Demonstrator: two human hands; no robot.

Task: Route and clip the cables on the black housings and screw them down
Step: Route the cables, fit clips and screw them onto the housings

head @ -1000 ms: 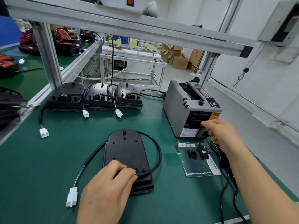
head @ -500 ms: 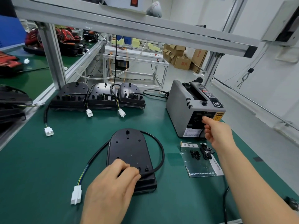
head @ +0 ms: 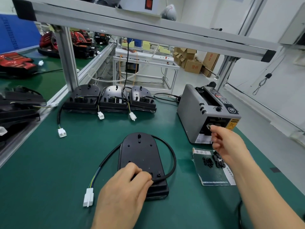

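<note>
One black housing (head: 140,151), flat on the green mat (head: 49,179) before me. My left hand (head: 125,190) curls over its near end, gripping the cable (head: 173,160) there to keep the loop routed. My right hand (head: 226,142) pinches a small dark strip (head: 208,126) at the dispenser (head: 193,109), likely for fixing that cable.

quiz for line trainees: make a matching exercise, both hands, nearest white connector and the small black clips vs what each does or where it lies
1 left hand
2 right hand
3 white connector
4 black clips

a on the plastic bag
b on the green mat, left of the black housing
c holding the black cable on that housing
d pinching a small dark piece by the grey dispenser

Pairs: 1-c, 2-d, 3-b, 4-a
</note>
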